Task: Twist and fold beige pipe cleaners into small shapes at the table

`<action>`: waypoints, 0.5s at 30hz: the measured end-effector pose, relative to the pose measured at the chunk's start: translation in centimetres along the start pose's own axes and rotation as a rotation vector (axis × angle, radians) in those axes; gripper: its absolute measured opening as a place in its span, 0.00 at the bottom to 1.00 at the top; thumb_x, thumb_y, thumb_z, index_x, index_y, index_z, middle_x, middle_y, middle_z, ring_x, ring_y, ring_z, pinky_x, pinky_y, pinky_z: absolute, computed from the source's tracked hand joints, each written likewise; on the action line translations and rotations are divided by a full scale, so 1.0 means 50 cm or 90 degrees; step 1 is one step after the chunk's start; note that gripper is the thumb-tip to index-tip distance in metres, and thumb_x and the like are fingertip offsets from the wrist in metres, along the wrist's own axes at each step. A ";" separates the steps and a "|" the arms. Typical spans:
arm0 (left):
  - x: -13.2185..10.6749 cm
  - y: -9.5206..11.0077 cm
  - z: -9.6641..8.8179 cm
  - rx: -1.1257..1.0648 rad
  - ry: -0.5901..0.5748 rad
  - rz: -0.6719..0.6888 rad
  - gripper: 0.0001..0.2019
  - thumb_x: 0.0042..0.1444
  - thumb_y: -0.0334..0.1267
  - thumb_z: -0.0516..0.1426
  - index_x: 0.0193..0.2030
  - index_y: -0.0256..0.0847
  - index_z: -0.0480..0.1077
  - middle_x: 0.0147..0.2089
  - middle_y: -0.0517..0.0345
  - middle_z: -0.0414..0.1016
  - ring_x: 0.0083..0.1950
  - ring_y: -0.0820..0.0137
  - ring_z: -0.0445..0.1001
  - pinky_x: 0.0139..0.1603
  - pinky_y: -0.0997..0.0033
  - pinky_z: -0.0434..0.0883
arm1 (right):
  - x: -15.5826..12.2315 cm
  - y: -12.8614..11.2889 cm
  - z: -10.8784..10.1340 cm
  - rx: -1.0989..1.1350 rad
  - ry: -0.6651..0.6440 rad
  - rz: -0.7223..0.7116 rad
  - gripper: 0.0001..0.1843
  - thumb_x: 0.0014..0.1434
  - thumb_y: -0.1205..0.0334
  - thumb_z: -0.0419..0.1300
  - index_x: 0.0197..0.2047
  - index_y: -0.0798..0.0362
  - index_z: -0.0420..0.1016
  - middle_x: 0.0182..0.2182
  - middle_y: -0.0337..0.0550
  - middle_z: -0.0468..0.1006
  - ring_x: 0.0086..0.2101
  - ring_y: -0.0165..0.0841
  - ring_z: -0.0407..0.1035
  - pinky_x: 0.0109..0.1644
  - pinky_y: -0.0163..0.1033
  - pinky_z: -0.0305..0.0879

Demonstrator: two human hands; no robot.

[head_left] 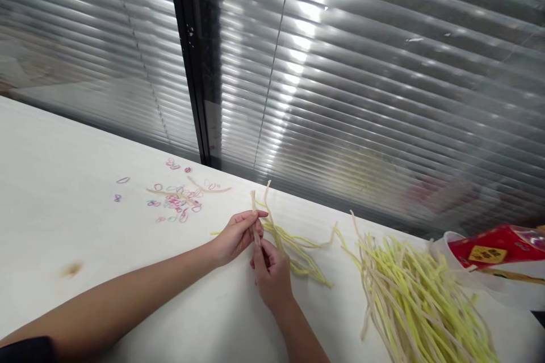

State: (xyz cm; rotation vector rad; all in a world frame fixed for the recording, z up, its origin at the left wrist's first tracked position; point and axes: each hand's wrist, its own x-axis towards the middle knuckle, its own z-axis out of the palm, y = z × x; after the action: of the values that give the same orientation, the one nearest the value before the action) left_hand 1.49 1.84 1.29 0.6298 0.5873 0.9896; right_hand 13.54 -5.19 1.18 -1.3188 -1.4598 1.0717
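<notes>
My left hand [235, 235] and my right hand [271, 272] meet over the white table [63, 181]. Both pinch a beige fuzzy stick [254, 210] that stands nearly upright between them, the left fingers higher on it and the right fingers at its lower end. Just right of the hands lies a small bunch of yellow and beige sticks [298, 249]. A big heap of the same sticks [417, 300] spreads over the table at the right.
Several small coloured rubber bands [176, 199] are scattered at the back left, with a loose beige stick [204, 187] among them. A red packet [498, 245] in clear wrapping lies at the far right. Window blinds [361, 85] run behind the table's far edge.
</notes>
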 end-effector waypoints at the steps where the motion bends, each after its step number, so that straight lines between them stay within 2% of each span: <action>1: 0.000 0.000 0.000 -0.001 0.000 -0.001 0.12 0.58 0.40 0.56 0.43 0.33 0.72 0.25 0.58 0.69 0.28 0.73 0.70 0.28 0.75 0.68 | 0.001 -0.001 -0.001 -0.008 -0.003 -0.002 0.15 0.62 0.56 0.49 0.25 0.52 0.62 0.19 0.34 0.65 0.18 0.26 0.58 0.22 0.32 0.53; 8: -0.001 0.001 0.002 -0.006 0.006 0.006 0.12 0.58 0.40 0.56 0.44 0.33 0.72 0.23 0.59 0.67 0.28 0.73 0.70 0.31 0.75 0.69 | 0.004 -0.005 -0.005 -0.023 -0.018 -0.006 0.17 0.64 0.56 0.45 0.26 0.53 0.64 0.19 0.34 0.65 0.17 0.24 0.58 0.23 0.31 0.55; 12: -0.001 0.002 0.003 -0.011 0.003 0.003 0.12 0.57 0.40 0.57 0.44 0.34 0.72 0.24 0.59 0.69 0.28 0.73 0.71 0.30 0.75 0.69 | 0.002 -0.011 -0.008 0.004 -0.018 0.009 0.17 0.63 0.55 0.47 0.29 0.54 0.69 0.19 0.34 0.65 0.17 0.24 0.58 0.21 0.31 0.54; 15: -0.001 0.004 0.007 -0.025 0.011 0.000 0.12 0.56 0.39 0.58 0.45 0.34 0.72 0.24 0.58 0.70 0.28 0.73 0.71 0.31 0.74 0.70 | 0.000 -0.012 -0.008 0.045 -0.010 0.026 0.15 0.61 0.54 0.50 0.40 0.54 0.74 0.19 0.34 0.65 0.16 0.24 0.57 0.19 0.30 0.55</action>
State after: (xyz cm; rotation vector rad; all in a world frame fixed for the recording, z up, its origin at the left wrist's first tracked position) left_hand 1.57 1.80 1.69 0.5875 0.5818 1.0045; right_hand 13.79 -5.21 1.89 -1.2978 -1.3991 1.1530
